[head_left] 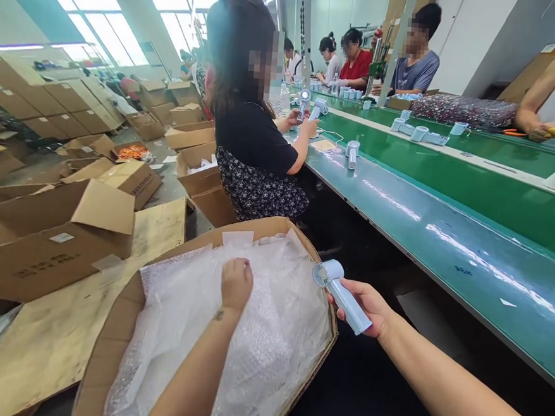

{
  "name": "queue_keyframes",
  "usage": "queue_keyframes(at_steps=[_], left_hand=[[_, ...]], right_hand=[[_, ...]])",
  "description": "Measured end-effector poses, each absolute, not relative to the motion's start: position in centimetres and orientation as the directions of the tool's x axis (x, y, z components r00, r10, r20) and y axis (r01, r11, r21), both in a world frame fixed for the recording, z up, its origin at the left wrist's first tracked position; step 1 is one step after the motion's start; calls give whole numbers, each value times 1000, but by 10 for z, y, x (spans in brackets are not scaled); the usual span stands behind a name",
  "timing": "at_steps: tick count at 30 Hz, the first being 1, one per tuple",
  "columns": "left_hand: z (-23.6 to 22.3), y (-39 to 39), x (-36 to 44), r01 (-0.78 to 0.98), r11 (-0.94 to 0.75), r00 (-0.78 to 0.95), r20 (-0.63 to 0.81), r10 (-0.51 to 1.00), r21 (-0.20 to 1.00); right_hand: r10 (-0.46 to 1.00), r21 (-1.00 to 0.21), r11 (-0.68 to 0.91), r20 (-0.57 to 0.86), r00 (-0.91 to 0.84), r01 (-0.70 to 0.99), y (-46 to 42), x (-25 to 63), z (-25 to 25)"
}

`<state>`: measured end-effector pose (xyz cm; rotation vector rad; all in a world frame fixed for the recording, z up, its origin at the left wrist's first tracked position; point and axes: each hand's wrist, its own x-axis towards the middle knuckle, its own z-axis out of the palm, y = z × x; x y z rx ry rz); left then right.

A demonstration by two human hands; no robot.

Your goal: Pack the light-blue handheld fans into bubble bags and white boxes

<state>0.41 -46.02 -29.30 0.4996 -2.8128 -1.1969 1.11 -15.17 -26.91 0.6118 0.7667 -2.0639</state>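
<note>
Beside carton and bench, my right hand grasps a blue fan; my left hand's grip, over bubble wrap, I can't tell.

Windows are blown out, upper left; background on that side is softened by haze. Glare streaks are thrown along the bench; deep shadow is cast underneath. Frame edges are stretched by wide-angle distortion.

Bubble wrap lies in the carton (left of the workbench).
</note>
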Motion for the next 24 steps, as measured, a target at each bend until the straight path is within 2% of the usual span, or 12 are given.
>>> queue_keyframes(at_steps=[2, 4, 8, 10, 14, 16, 18, 21, 22, 24], left_hand=[[-313, -427, 24, -248, 703, -961, -78, -266, 666], [-335, -401, 47, -247, 751, -969, -143, -202, 613], [-366, -395, 68, -308, 778, -947, -253, -197, 547], [-369, -404, 66, -325, 758, -942, -263, -208, 565], [-352, -413, 63, -329, 666, -944, -250, -215, 670], [-335, -408, 66, -304, 602, -953, -247, -178, 738], [-317, -401, 72, -262, 499, -963, -261, -72, 826], [-293, -395, 77, -273, 178, -948, -296, 119, 945], [-287, -395, 77, -306, 58, -943, -311, 120, 950], [-279, -397, 75, -350, -92, -937, -350, 20, 932]], right_hand=[[-526, -303, -473, -656, -541, 827, -150, 16, -270], [-527, -315, -466, -652, -546, 827, -148, 21, -269], [-565, -332, -378, -656, -500, 864, -150, 31, -268], [-637, -345, -305, -619, -460, 888, -156, 36, -269], [-821, -389, -210, -428, -378, 897, -170, 42, -273], [-864, -419, -149, -386, -324, 896, -178, 42, -272], [-877, -462, -85, -386, -286, 883, -185, 40, -268], [-881, -525, -19, -394, -263, 851, -192, 35, -263], [-876, -545, -14, -397, -273, 838, -192, 34, -262], [-846, -591, -5, -427, -319, 806, -191, 33, -262]])
